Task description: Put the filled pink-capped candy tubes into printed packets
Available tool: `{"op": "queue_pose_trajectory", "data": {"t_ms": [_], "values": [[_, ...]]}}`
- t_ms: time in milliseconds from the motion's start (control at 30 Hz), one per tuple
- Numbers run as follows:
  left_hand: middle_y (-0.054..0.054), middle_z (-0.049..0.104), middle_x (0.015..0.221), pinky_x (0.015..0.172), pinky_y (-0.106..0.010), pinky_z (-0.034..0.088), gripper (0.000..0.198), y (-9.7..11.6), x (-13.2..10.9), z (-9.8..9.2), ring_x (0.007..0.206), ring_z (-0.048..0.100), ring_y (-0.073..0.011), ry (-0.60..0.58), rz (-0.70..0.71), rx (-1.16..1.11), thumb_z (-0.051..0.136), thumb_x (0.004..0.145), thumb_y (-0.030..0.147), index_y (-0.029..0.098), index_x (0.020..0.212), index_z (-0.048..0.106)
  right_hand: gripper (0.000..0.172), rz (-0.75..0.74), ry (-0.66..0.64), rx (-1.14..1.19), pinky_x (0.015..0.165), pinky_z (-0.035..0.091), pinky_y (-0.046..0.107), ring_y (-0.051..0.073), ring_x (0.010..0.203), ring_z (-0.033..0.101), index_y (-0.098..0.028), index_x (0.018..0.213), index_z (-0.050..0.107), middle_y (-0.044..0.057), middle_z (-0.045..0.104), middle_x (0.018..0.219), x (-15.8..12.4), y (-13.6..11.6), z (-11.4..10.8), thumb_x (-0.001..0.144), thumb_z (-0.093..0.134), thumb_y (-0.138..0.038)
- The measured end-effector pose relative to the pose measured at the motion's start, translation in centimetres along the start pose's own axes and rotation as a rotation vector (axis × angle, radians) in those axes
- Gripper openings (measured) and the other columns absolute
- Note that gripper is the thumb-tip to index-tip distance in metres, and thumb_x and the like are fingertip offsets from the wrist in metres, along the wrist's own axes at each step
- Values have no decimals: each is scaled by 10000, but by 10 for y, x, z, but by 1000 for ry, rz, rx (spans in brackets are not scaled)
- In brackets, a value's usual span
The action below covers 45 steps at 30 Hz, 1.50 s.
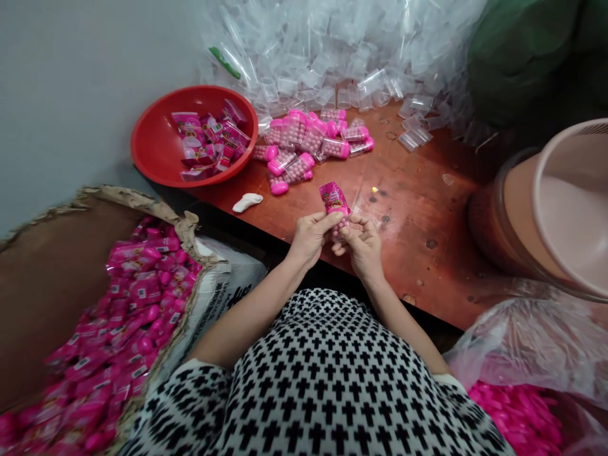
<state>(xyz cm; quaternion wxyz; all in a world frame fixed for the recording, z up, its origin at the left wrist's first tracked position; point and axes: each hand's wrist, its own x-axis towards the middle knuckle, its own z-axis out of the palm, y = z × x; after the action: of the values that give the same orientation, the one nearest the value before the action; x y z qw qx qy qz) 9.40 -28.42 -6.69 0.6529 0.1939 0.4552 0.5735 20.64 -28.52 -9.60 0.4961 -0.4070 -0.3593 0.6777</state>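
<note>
Between my two hands, at the table's front edge, is a small clear container of pink beads [338,229] with a pink printed wrapper [334,197] around its upper end. My left hand [311,235] pinches it from the left side. On the right, my right hand [363,246] grips its lower part with thumb and fingers. Just beyond my hands lies a pile of filled containers with pink caps [297,136]. A red bowl [156,149] with pink printed wrappers [204,142] in it stands at the back left.
Clear empty tubes [332,57] are heaped at the back of the red table [403,209]. A cardboard box [42,266] of wrapped pink items [137,297] is at left. Tubs [574,209] stand at right, above a plastic bag [532,342] with pink pieces. A white scrap [247,202] lies near the edge.
</note>
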Motion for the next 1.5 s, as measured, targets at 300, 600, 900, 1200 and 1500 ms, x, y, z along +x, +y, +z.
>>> {"op": "queue_pose_trajectory", "data": {"t_ms": [300,600,900,1200,1500], "values": [[-23,635,591,486,-212,456,393,1,3,0,501,565,-91,36,-7,-52,893,531,377,90,658,656,342,-115,40,-106,438,564,170,79,459,653,-205,846,524,-63,722,682,-7,-1,4,739,781,-403],[-10,602,554,463,-190,443,368,-5,-3,-9,482,536,-69,-47,-64,-91,912,519,326,89,568,634,404,-4,-6,56,503,602,204,111,539,700,-216,900,580,-57,732,693,-8,3,0,675,823,-447],[-13,627,589,538,-188,481,312,-8,-14,-11,527,558,-66,-101,-126,-176,907,549,264,76,628,670,385,-43,26,-16,556,626,241,109,513,679,-215,778,574,-68,696,627,-8,-1,3,642,845,-453],[-71,749,1065,886,-314,554,624,46,-73,-52,1051,690,-214,451,454,-200,505,797,756,219,1056,686,268,-77,-117,-145,531,586,220,119,557,700,-193,870,621,-16,747,703,-13,-28,12,749,777,-375],[-126,754,913,820,-363,544,560,-15,-81,-62,823,716,-215,289,182,-213,791,641,586,138,966,705,35,-333,-112,-362,495,561,292,162,549,679,-258,825,709,-16,724,697,-18,-41,28,807,726,-282]]}}
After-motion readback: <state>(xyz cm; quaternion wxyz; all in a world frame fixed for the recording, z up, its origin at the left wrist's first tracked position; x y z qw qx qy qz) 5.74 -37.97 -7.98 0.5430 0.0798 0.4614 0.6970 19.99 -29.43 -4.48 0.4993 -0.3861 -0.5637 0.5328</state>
